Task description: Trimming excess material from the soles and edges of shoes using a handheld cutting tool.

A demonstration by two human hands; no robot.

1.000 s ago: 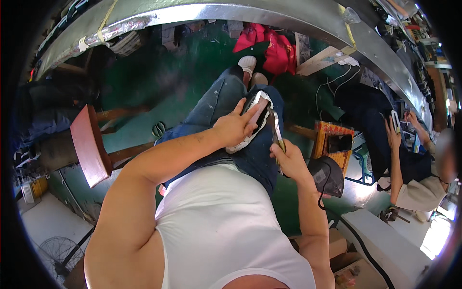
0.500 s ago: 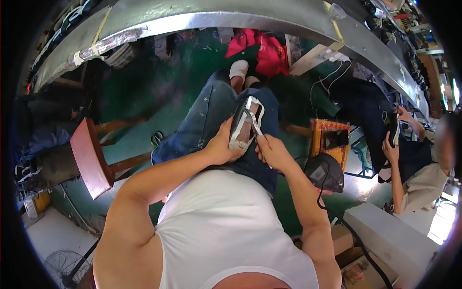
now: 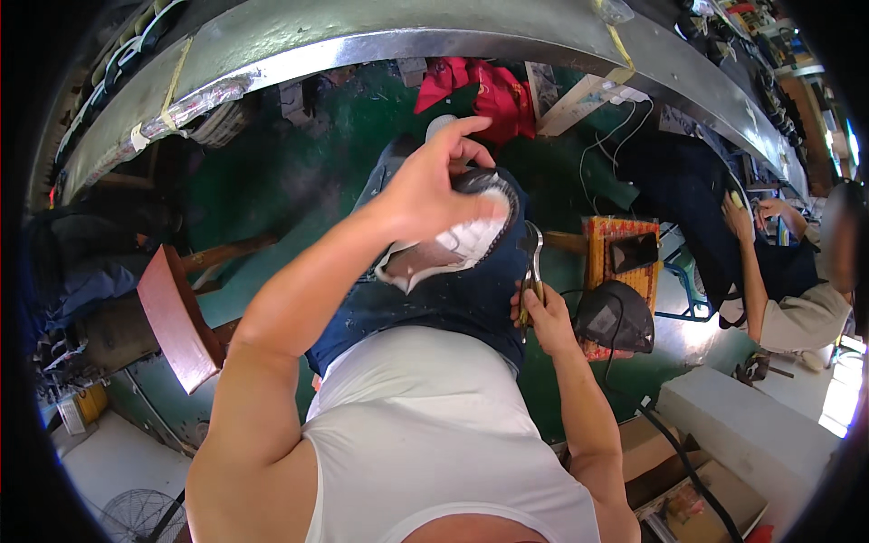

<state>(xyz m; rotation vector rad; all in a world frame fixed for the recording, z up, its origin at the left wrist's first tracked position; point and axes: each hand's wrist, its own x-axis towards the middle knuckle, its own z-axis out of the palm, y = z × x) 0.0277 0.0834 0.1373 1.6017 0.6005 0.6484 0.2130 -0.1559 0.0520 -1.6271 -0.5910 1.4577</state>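
Observation:
On my lap rests a shoe, a whitish upper with a dark, stitched-looking rim at its far end. My left hand reaches across it, thumb laid on the pale part and fingers curled above the dark end. Its thumb is blurred, and how firmly it grips is hard to see. Beside my right thigh, my right hand is closed round the handles of metal pincers. Their curved jaws point away from me, apart from the shoe.
A long metal-edged bench spans the far side. On the left stands a brown stool; on the right, a patterned seat bears a dark phone-like object and a dark cap-like item. A co-worker sits at the right.
The shoe has turned, its pale underside-like face now toward me. My left hand has moved from its near end over the far end. The pincers have left the shoe and moved right.

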